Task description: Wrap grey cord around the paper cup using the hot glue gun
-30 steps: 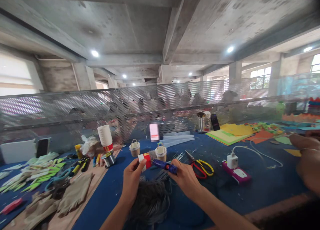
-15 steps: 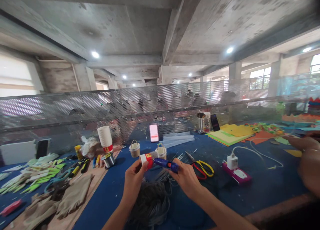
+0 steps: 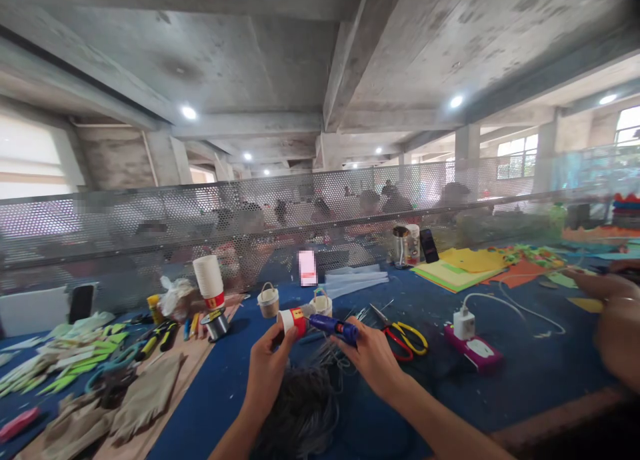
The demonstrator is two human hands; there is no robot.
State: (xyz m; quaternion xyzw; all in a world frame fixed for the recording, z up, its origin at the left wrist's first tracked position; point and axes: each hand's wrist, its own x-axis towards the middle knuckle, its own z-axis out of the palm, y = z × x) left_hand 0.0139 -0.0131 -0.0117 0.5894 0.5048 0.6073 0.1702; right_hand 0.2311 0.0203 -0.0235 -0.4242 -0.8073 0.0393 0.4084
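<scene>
My left hand [image 3: 266, 369] is closed round a small red-and-white paper cup [image 3: 291, 321] wrapped partly in grey strands, held on its side above the blue table. My right hand [image 3: 371, 357] grips a blue glue gun [image 3: 334, 327] whose tip touches the cup's grey end. A heap of grey straw-like strands [image 3: 300, 410] lies just below both hands. Two small finished baskets [image 3: 269, 301] with handles stand just behind the cup.
Yellow-and-red scissors [image 3: 405, 333] lie right of my right hand, then a white charger [image 3: 463, 324] with its cable. A stack of paper cups [image 3: 210, 281], pliers and green paper strips sit at left. Coloured sheets [image 3: 457, 268] lie far right. Another person's arm [image 3: 613, 320] reaches in at right. A perforated metal screen [image 3: 200, 227] backs the table.
Both hands with the cup and glue gun have stayed together, shifting only slightly; the view has tilted a little.
</scene>
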